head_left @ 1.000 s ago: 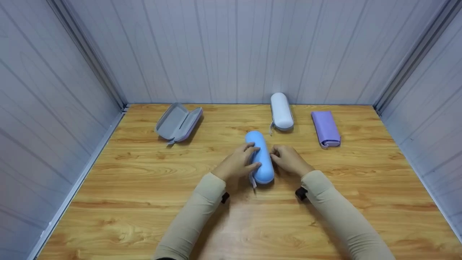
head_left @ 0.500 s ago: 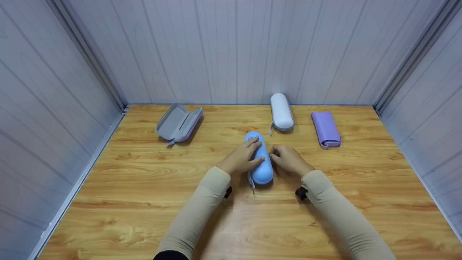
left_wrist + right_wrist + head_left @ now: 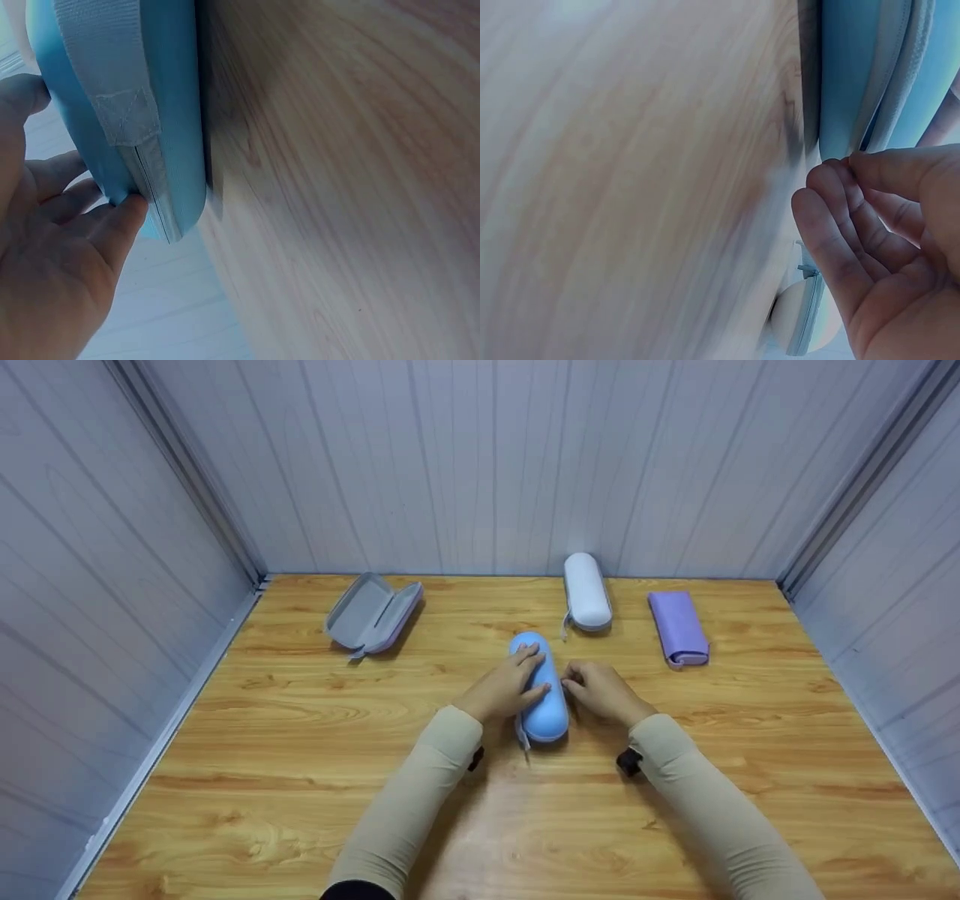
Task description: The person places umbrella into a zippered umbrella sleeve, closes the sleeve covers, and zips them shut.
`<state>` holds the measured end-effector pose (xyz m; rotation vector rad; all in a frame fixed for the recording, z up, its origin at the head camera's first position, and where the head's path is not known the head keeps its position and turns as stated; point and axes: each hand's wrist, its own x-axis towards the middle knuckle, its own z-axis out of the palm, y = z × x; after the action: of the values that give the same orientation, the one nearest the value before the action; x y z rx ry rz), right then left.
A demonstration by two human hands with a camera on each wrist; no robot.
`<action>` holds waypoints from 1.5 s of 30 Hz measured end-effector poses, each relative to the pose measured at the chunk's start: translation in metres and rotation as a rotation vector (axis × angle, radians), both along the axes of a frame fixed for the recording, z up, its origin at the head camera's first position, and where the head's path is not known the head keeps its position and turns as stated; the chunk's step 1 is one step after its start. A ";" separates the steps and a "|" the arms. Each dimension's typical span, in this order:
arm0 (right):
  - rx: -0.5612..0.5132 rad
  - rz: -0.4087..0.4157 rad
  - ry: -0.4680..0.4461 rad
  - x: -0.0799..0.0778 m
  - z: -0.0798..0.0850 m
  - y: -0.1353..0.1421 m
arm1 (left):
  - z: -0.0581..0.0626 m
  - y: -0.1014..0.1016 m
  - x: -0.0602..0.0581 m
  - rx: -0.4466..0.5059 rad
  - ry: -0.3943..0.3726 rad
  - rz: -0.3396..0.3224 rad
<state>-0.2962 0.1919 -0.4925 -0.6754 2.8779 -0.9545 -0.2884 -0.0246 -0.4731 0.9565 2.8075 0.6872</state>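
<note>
A light blue zippered glasses case lies lengthwise on the table between the two hands, a grey strap tab hanging at its near end. My left hand holds it from the left, thumb and forefinger on its top. In the left wrist view, other fingertips press the side by the zipper seam. On the opposite side, my right hand pinches thumb and forefinger together at the zipper; the pull between them is mostly hidden. The right wrist view shows the zipper tape running from the fingertips.
An open purple case with grey lining lies at the back left. Behind the blue case is a closed white case, with a folded purple case to its right. Panel walls enclose the wooden table.
The left hand has slid slightly right, farther over the top of the blue case. The right hand stays almost still at the case's right side.
</note>
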 end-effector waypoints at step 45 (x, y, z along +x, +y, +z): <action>0.052 0.131 -0.001 0.036 0.000 0.015 | -0.002 0.005 -0.001 -0.014 -0.026 0.028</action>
<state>-0.2598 0.2073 -0.4924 -0.8466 2.8052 -0.8595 -0.2889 -0.0194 -0.4749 0.9016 2.8042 0.6771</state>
